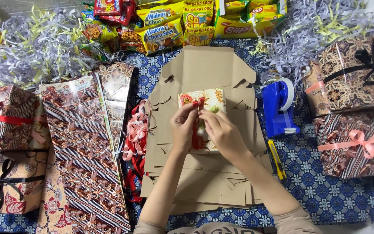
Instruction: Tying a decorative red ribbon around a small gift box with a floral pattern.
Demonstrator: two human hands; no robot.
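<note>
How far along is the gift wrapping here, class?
Done: four wrapped boxes already wear bows, like the pink-ribboned box. In hand: left hand and right hand work a red ribbon on a floral-wrapped box. Left: flat cardboard boxes and snack packets remain unpacked.

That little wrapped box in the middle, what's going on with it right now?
A person has both hands on a small wrapped box that lies on a stack of flat cardboard box blanks. The left hand and right hand pinch a red ribbon that runs over the box; no bow shows yet. Finished wrapped boxes with bows sit at both sides. A blue tape dispenser and a yellow cutter lie to the right, with loose ribbons to the left.
</note>
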